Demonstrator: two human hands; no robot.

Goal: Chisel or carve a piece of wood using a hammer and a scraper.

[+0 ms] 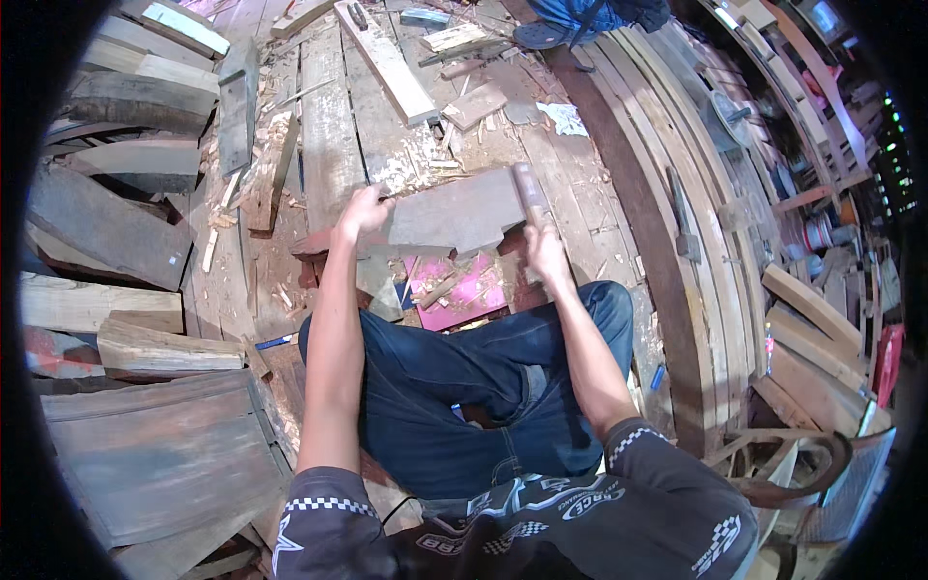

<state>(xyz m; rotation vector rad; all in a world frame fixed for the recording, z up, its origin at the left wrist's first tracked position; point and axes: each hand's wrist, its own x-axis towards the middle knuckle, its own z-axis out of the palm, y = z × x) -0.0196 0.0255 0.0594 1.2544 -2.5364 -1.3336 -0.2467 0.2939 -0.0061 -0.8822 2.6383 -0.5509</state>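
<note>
A broad grey-brown plank [454,213] with an uneven near edge lies across the work spot in front of my knees. My right hand [547,253] is closed around the handle of a wooden mallet [526,186], whose oblong head is at the plank's right end. At the plank's left end, my left hand [363,211] is closed, fingers pinched together. A small dark bit shows at its fingertips, too small to name. Below the plank, a bright pink sheet [459,300] lies strewn with wood chips.
Curved timber pieces [135,101] are stacked along the left. Long beams [677,193] run down the right, with a dark metal tool [684,217] on them. A pale board [387,68] lies ahead among shavings. Another person's foot [543,35] is at the top.
</note>
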